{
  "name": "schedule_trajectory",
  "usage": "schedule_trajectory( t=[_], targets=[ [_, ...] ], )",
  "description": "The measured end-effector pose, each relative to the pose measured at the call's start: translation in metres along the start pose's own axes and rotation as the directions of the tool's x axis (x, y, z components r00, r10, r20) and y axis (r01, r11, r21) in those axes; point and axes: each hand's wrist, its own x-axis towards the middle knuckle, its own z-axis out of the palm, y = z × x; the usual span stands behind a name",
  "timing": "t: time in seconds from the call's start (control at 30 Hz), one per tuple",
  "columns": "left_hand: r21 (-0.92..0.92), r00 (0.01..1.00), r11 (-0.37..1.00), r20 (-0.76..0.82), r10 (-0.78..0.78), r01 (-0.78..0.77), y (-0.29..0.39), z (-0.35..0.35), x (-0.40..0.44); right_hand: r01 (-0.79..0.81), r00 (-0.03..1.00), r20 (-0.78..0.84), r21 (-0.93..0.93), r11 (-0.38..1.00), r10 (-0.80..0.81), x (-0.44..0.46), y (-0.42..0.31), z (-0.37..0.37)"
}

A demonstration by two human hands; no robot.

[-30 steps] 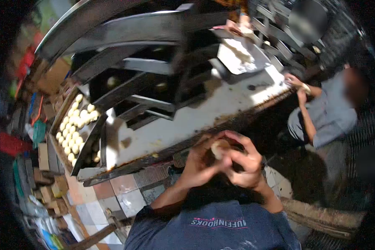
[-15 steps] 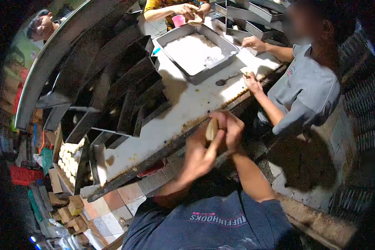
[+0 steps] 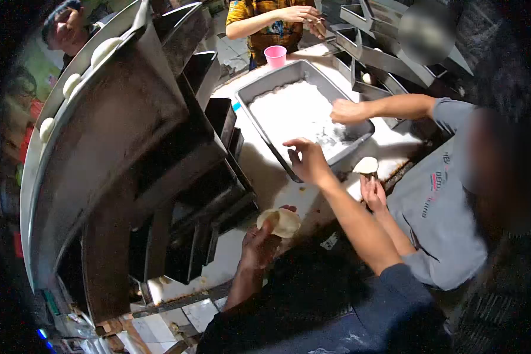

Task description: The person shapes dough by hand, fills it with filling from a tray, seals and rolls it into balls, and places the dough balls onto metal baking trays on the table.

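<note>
A flattened round of pale dough (image 3: 283,223) rests in my left hand (image 3: 259,239), the thumb pressed on its upper face. My right hand (image 3: 307,159) hangs over the near edge of a grey rectangular tray (image 3: 363,133), its fingers apart and curved, with nothing seen between them. White filling (image 3: 289,115) covers much of the tray's bottom. At the right, a co-worker's hand (image 3: 349,111) reaches over the filling, and the same person's other hand (image 3: 373,193) holds another dough round (image 3: 366,166).
Stacked dark metal trays (image 3: 112,159) rise at the left, with dough balls (image 3: 105,52) on the top one. A pink cup (image 3: 275,56) stands behind the grey tray. Across the table is a person in a patterned shirt (image 3: 274,38). More metal trays (image 3: 389,59) stand at the back right.
My hands have parted: the left keeps the dough, now showing flat and open, while the right has moved forward to the tray. The co-worker's hand has moved over the filling.
</note>
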Motion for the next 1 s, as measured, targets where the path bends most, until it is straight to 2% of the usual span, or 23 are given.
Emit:
schedule_trajectory(
  t=[0.03,0.07,0.1,0.17,0.2,0.23,0.3,0.33,0.37,0.43,0.47,0.5,0.53,0.57,0.6,0.67,0.77,0.87,0.9,0.97,1.0],
  targets=[
    [0.034,0.999,0.999,0.031,0.019,-0.021,0.004,-0.004,0.003,0.291,0.946,-0.128,-0.08,0.953,-0.299,0.017,0.05,0.024],
    [0.073,0.997,0.996,0.063,0.037,-0.041,0.007,-0.008,0.005,0.166,0.972,0.199,-0.19,0.968,-0.128,0.044,0.047,0.016],
    [0.085,0.998,0.996,0.057,0.029,-0.034,0.008,-0.008,0.007,0.083,0.874,0.478,-0.328,0.941,0.089,0.069,0.039,0.007],
    [0.118,0.999,0.992,-0.004,0.053,-0.052,0.005,-0.006,0.013,0.122,0.853,0.493,-0.507,0.853,0.17,0.092,0.07,0.024],
    [0.166,0.998,0.985,0.06,0.031,-0.04,0.004,-0.013,0.022,0.051,0.8,0.527,-0.535,0.843,0.286,0.105,0.073,0.027],
    [0.171,0.997,0.984,0.069,0.027,-0.039,0.001,-0.016,0.024,0.046,0.806,0.518,-0.537,0.842,0.287,0.11,0.075,0.027],
    [0.115,0.998,0.992,-0.044,-0.046,0.051,0.0,-0.014,0.025,0.215,0.771,0.62,-0.465,0.859,0.143,0.112,0.078,0.029],
    [0.133,0.997,0.989,-0.053,-0.057,0.064,0.002,-0.013,0.024,0.298,0.745,0.657,-0.482,0.824,0.115,0.113,0.08,0.03],
    [0.136,0.997,0.989,-0.051,-0.056,0.062,0.003,-0.016,0.025,0.298,0.747,0.655,-0.483,0.823,0.113,0.115,0.077,0.03],
    [0.115,0.99,0.988,-0.11,-0.089,0.102,-0.002,-0.024,0.027,0.184,0.653,0.727,-0.421,0.888,0.21,0.115,0.074,0.027],
    [0.108,0.99,0.989,-0.109,-0.089,0.101,-0.003,-0.023,0.03,0.233,0.71,0.697,-0.363,0.902,0.097,0.109,0.075,0.025],
    [0.193,0.987,0.974,-0.134,-0.091,0.116,-0.002,-0.022,0.033,0.234,0.704,0.703,-0.364,0.902,0.1,0.105,0.078,0.028],
    [0.278,0.982,0.95,-0.166,-0.095,0.139,-0.001,-0.018,0.033,0.346,0.761,0.645,-0.312,0.885,-0.07,0.1,0.085,0.033],
    [0.123,0.992,0.991,-0.122,-0.043,0.058,-0.007,-0.018,0.034,0.457,0.786,0.569,-0.271,0.847,-0.242,0.095,0.092,0.039],
    [0.137,0.993,0.989,-0.116,-0.034,0.05,-0.007,-0.015,0.035,0.456,0.782,0.575,-0.263,0.85,-0.241,0.093,0.099,0.045],
    [0.153,0.993,0.988,-0.114,-0.02,0.038,-0.003,-0.006,0.041,0.438,0.715,0.698,-0.486,0.757,0.034,0.096,0.102,0.057],
    [0.135,0.99,0.991,-0.135,0.028,-0.01,-0.006,0.005,0.052,0.485,0.724,0.687,-0.441,0.755,-0.065,0.095,0.106,0.058],
    [0.079,0.987,0.992,-0.115,0.11,-0.102,-0.016,0.004,0.067,0.459,0.719,0.694,-0.438,0.773,-0.034,0.099,0.105,0.053],
    [0.042,0.977,0.99,-0.16,0.138,-0.133,-0.019,0.005,0.073,0.459,0.72,0.693,-0.442,0.77,-0.031,0.101,0.106,0.052],
    [0.004,0.965,0.986,-0.204,0.165,-0.168,-0.02,0.007,0.084,0.355,0.767,0.641,-0.421,0.835,-0.004,0.104,0.1,0.049],
    [-0.01,0.954,0.988,-0.263,0.145,-0.152,-0.02,0.008,0.088,0.276,0.831,0.556,-0.37,0.887,-0.027,0.103,0.096,0.04]
  ],
)
